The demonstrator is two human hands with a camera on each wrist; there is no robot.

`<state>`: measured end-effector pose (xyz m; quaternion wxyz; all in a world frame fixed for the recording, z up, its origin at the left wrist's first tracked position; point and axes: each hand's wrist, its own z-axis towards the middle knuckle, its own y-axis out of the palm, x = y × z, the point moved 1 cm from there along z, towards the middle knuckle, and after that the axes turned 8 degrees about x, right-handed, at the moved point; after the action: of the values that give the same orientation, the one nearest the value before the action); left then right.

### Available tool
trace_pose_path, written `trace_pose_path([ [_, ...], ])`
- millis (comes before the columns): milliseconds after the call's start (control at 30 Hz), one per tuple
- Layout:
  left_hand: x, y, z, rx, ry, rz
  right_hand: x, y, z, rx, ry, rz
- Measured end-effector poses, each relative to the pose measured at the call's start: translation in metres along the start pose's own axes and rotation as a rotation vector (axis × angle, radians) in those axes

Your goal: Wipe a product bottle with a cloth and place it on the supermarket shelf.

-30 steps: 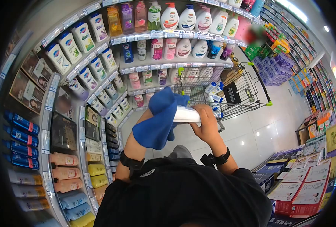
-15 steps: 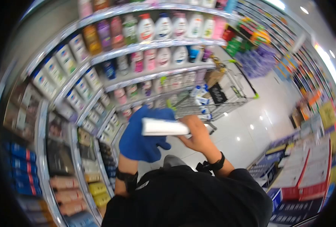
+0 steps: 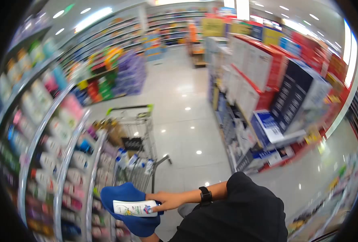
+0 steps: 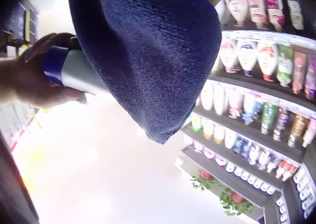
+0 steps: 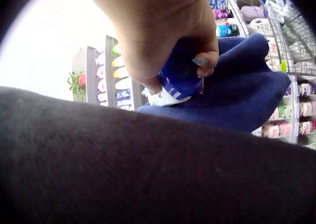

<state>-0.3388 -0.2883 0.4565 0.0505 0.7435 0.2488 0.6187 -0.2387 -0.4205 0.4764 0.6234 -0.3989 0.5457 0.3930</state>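
Observation:
My right hand [image 3: 166, 200] grips the capped end of a white bottle [image 3: 131, 208] with a flowered label. Its thumb and fingers curl round the dark blue cap [image 5: 177, 81] in the right wrist view. Behind the bottle spreads a blue cloth [image 3: 140, 226], which drapes over my left hand and hides its fingers. Only a bit of the left forearm [image 3: 150, 238] shows below the cloth. In the left wrist view the cloth [image 4: 153, 61] fills the upper middle, and the bottle's body runs in behind it.
Shelves [image 3: 60, 161] of toiletry bottles curve along the left side. Beyond my hands stands a wire shopping cart [image 3: 150, 133] holding several white-and-blue items [image 3: 132, 161]. Stacked boxes [image 3: 263, 92] line the right of the tiled aisle [image 3: 187, 133].
The view has swung right from the shelves to the aisle. The bottle has turned from its narrow side to its labelled face, with the right hand still at its end.

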Motion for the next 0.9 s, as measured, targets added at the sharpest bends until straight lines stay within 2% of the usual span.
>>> trace_pose_path([
  [100, -0.009, 0.025, 0.055, -0.217, -0.109, 0.107, -0.016, -0.024, -0.028, 0.163, -0.026, -0.051],
  [200, -0.018, 0.071, 0.103, -0.447, -0.2, 0.195, -0.012, -0.055, -0.051, 0.459, -0.187, -0.419],
  [233, -0.023, 0.088, 0.113, -0.513, -0.225, 0.22, -0.021, -0.065, -0.065, 0.511, -0.113, -0.461],
  [367, -0.043, 0.142, 0.132, -0.728, -0.303, 0.295, -0.019, -0.084, -0.109, 0.779, -0.197, -0.481],
  [467, -0.058, 0.161, 0.13, -0.815, -0.347, 0.335, -0.013, -0.094, -0.126, 0.984, -0.357, -0.526],
  [500, -0.063, 0.164, 0.128, -0.83, -0.361, 0.345, -0.015, -0.095, -0.132, 1.044, -0.311, -0.564],
  [600, -0.071, 0.174, 0.125, -0.866, -0.386, 0.357, -0.019, -0.098, -0.141, 1.087, -0.223, -0.718],
  [700, -0.074, 0.176, 0.124, -0.875, -0.4, 0.352, -0.025, -0.098, -0.151, 1.086, -0.302, -0.775],
  [900, -0.087, 0.153, 0.127, -0.841, -0.452, 0.344, -0.02, -0.1, -0.145, 0.933, -0.262, -0.854],
])
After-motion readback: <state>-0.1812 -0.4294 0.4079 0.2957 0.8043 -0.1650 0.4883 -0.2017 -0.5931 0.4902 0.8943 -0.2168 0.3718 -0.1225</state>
